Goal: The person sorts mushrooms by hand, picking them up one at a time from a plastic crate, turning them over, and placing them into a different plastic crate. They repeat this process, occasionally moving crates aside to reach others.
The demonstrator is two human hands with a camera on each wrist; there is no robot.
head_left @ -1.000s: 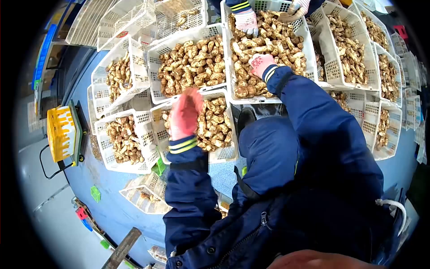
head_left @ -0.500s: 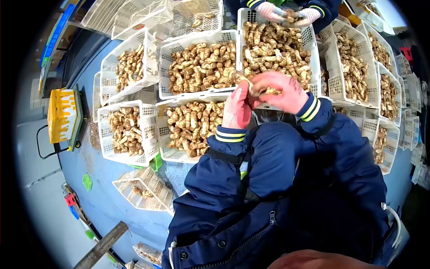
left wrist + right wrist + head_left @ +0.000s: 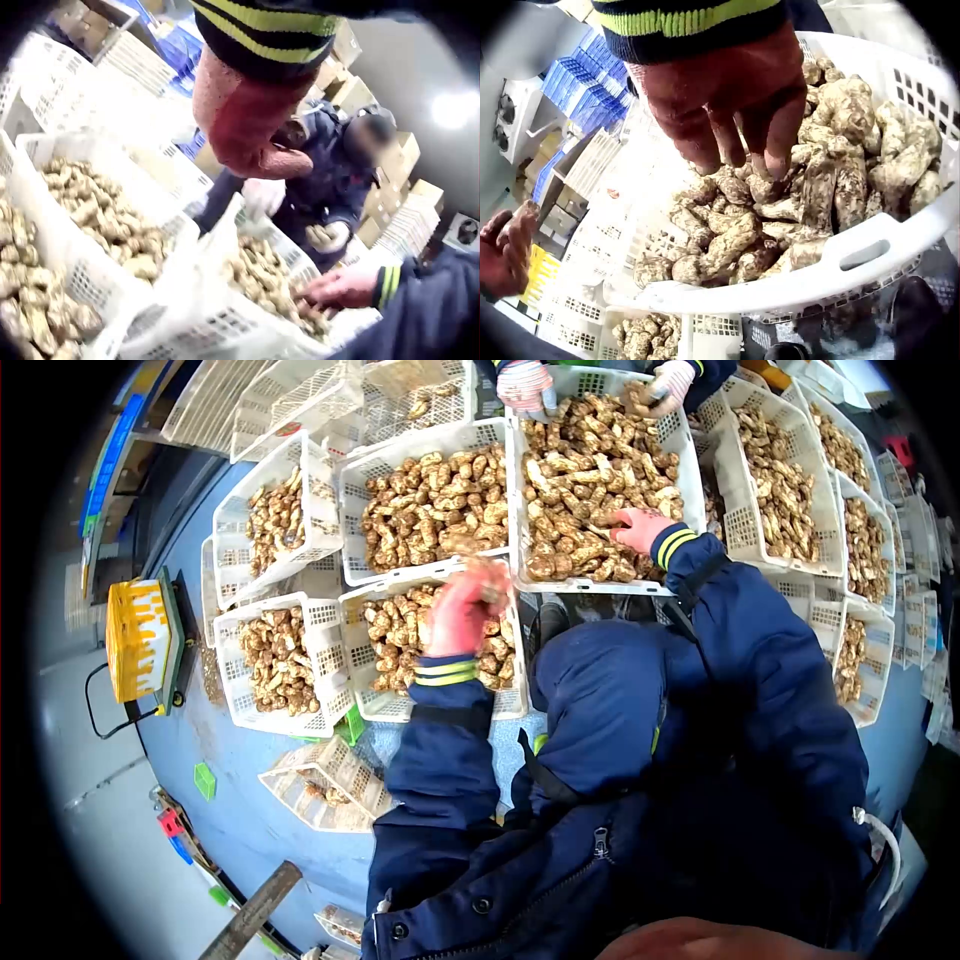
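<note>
Yellow platform scale (image 3: 140, 645): 9 o'clock. Stacked empty white baskets (image 3: 270, 400): 11 o'clock. Mushroom-filled baskets (image 3: 785, 485): row from 1 to 3 o'clock. Green tag (image 3: 205, 780): 8 o'clock, on blue surface (image 3: 250, 830). Wooden bar (image 3: 255, 912): 7 o'clock.

Your kit: navy padded jacket (image 3: 620, 780); zip (image 3: 598, 845) and snap studs (image 3: 482, 905) at 6 o'clock; white drawcord (image 3: 880, 825) at 4 o'clock. Pink-red gloves on left hand (image 3: 462, 610) and right hand (image 3: 637, 528); navy knit cuffs (image 3: 445, 672), yellow-striped. Black strap (image 3: 440, 717) on left forearm.
</note>
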